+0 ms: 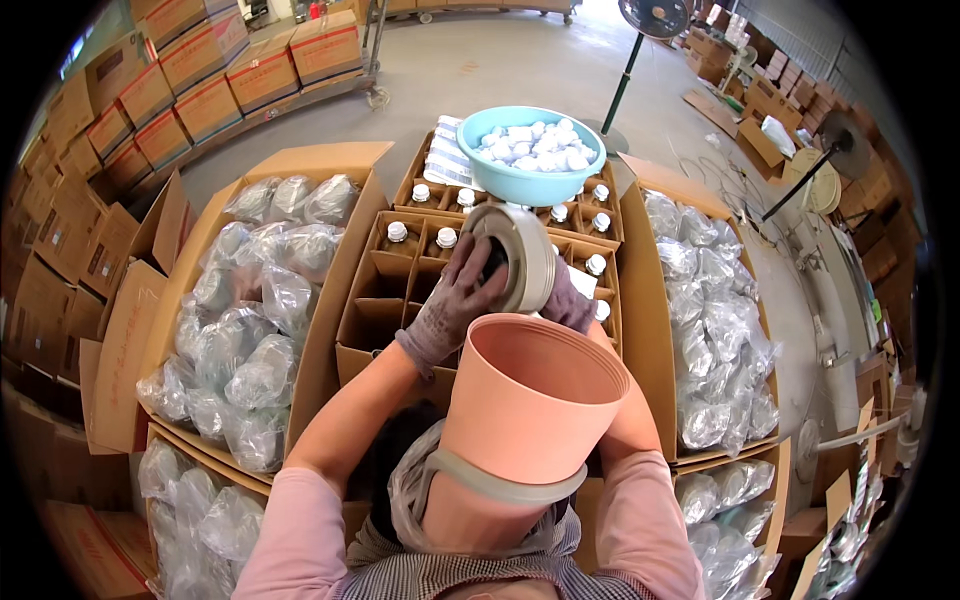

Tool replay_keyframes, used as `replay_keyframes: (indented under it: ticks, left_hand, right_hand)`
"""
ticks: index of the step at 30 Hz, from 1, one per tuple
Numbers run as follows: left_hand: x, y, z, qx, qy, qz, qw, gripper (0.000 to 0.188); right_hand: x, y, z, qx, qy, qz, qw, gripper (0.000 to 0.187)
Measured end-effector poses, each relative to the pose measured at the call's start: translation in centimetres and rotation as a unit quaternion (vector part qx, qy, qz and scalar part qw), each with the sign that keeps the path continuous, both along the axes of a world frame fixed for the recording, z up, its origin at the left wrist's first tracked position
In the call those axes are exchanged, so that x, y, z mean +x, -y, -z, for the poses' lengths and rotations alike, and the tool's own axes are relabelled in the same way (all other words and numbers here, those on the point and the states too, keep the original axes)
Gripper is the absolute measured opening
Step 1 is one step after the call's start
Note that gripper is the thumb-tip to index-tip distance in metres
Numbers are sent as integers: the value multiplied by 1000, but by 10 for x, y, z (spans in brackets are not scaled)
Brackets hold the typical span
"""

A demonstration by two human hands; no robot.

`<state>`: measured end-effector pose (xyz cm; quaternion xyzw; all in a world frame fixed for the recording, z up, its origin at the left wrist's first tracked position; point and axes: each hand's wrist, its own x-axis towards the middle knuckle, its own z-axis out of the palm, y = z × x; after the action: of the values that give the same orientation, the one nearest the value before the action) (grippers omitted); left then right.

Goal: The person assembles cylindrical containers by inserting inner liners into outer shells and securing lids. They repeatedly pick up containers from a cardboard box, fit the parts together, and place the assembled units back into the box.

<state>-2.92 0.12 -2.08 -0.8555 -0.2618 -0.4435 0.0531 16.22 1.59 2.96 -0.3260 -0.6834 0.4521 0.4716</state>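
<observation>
A grey round lid with a ridged rim is tilted above the dividers of a carton. My left hand, in a grey knit glove, grips its left side, fingers reaching into the dark hollow. My right hand, also gloved, is curled close to the lid's right side; its fingers are mostly hidden. Nearer to me, a pink plastic cylinder stands open-mouthed, leaning slightly against my body. A grey band circles its lower part, with clear plastic film beside it. White-capped bottles sit in the carton's compartments.
A light blue basin of wrapped white pieces rests on the bottles' cartons. Cartons of plastic-wrapped items flank me at left and right. Stacked boxes stand on a trolley behind. A fan stand rises at the back.
</observation>
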Motion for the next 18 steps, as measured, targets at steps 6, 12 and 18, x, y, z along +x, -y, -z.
replay_keyframes:
  ticks: [6, 12, 18]
  left_hand:
    - [-18, -4, 2, -27, 65, -27, 997, 74]
    - [-74, 37, -51, -288, 413, -84, 860, 36]
    - [-50, 57, 6, -425, 615, 394, 535, 50]
  right_hand:
    - [-27, -17, 24, -333, -218, -37, 916, 32]
    - [-20, -67, -25, -214, -248, 14, 945, 43]
    - [-33, -228, 135, 106, 462, 108, 874, 28]
